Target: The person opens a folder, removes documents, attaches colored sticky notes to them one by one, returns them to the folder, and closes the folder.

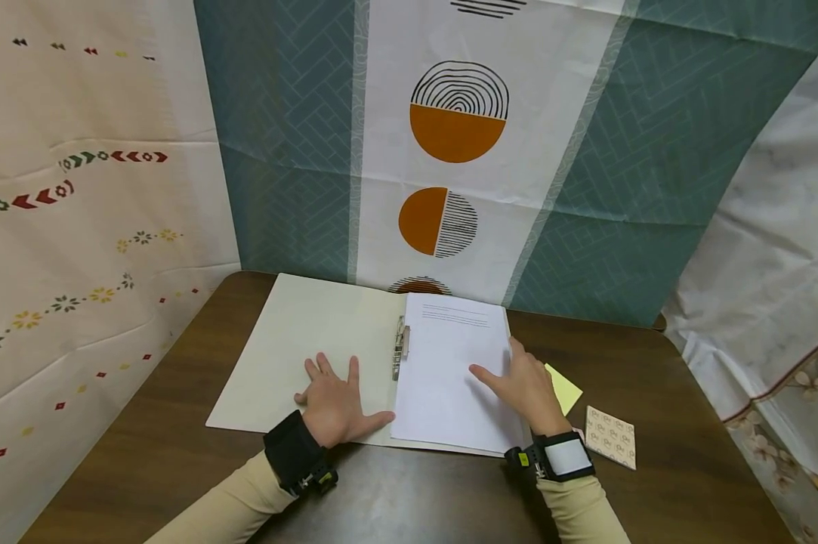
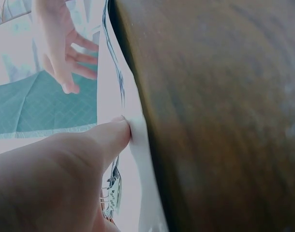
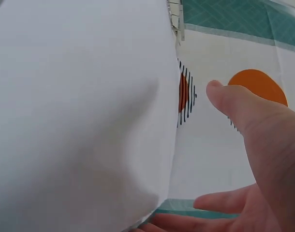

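Note:
An open file folder (image 1: 279,355) lies flat on the table, a metal clip (image 1: 400,344) along its fold. White paper sheets (image 1: 442,378) rest on its right half, the top one printed with a few lines. My left hand (image 1: 331,412) is spread over the lower part of the left cover. In the left wrist view, its thumb (image 2: 111,135) touches the sheets' lower edge near the clip. At the sheets' right edge is my right hand (image 1: 527,385), its thumb (image 3: 234,99) stretched out over the paper and its fingers extended along the side.
Right of the folder lie a yellow sticky note (image 1: 563,389), partly behind the right hand, and a patterned square pad (image 1: 610,437). The brown table (image 1: 143,423) meets hanging cloths (image 1: 286,151) at its back and sides.

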`<state>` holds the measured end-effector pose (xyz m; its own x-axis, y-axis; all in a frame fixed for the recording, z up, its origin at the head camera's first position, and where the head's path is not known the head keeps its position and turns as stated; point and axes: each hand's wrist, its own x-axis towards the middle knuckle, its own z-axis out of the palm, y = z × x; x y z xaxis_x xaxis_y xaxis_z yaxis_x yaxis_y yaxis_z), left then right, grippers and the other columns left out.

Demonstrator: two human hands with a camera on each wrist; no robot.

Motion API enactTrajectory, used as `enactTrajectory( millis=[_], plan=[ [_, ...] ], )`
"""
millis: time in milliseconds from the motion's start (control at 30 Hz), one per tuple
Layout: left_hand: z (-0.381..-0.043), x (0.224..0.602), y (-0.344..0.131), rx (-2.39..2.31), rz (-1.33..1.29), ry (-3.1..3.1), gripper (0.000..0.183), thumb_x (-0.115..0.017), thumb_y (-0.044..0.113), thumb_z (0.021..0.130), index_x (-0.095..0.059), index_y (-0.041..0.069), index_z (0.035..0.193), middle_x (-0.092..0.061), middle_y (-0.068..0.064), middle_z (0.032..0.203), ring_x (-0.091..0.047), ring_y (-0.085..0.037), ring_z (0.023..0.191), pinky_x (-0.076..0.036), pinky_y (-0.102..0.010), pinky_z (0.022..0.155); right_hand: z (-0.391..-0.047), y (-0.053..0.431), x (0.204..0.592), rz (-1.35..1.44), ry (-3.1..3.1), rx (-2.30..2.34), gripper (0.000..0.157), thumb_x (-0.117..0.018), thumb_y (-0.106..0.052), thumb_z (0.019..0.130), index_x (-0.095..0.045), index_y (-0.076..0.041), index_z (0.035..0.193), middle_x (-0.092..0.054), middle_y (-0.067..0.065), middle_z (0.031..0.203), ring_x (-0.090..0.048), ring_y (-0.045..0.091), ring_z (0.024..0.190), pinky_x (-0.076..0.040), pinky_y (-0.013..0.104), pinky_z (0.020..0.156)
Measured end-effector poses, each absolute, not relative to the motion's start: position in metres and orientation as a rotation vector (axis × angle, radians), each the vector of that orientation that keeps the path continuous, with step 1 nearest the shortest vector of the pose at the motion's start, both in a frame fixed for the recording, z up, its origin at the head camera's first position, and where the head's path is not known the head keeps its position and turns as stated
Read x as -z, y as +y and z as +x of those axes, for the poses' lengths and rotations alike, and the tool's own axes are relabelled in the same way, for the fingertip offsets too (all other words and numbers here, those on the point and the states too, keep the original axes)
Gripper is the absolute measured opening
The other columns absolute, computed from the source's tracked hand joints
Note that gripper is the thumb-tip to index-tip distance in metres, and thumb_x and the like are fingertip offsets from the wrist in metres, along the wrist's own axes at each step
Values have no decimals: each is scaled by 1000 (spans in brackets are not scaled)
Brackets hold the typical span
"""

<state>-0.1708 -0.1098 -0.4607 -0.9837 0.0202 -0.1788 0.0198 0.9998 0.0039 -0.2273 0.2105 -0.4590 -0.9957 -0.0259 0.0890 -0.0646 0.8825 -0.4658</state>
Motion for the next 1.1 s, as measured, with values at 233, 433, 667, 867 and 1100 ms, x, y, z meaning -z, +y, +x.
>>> enactTrajectory(
  millis=[233, 433, 667, 867, 1100],
  plan=[
    [-171, 461, -110, -10, 37, 2964, 123, -62, 94, 87, -45, 6, 172, -38, -51, 167, -43, -68, 158, -68, -67, 84, -261, 235, 512, 68, -3021, -707, 128, -74, -88, 87, -43, 7, 167, -62, 35, 159, -71, 48, 131, -63, 54, 89],
    [-171, 461, -110, -13, 41, 2972, 124, -63, 95, 86, -46, 7, 171, -38, -52, 167, -43, -69, 158, -68, -66, 83, -263, 240, 508, 49, -3050, -923, 125, -72, -82, 94, -36, 10, 170, -54, 39, 164, -64, 53, 143, -63, 62, 102],
    [-171, 463, -110, -5, 41, 2973, 124, -63, 95, 86, -46, 7, 171, -39, -51, 167, -44, -68, 158, -68, -66, 83, -234, 222, 457, -162, -3056, -1321, 114, -70, -57, 106, -11, 13, 174, -33, 44, 174, -45, 60, 159, -48, 72, 123],
    [-170, 463, -111, 11, 37, 2978, 124, -61, 96, 86, -46, 7, 171, -40, -51, 167, -45, -68, 157, -68, -64, 80, -231, 216, 451, -212, -3054, -1457, 96, -64, -44, 113, -17, 15, 172, -35, 41, 175, -47, 53, 159, -43, 71, 128],
    [-171, 463, -110, 31, 50, 2991, 124, -61, 96, 86, -48, 7, 171, -42, -51, 165, -47, -68, 155, -69, -64, 80, -230, 215, 449, -228, -2992, -1640, 81, -60, -35, 115, -24, 11, 170, -32, 36, 176, -44, 47, 153, -36, 71, 132]
  ],
)
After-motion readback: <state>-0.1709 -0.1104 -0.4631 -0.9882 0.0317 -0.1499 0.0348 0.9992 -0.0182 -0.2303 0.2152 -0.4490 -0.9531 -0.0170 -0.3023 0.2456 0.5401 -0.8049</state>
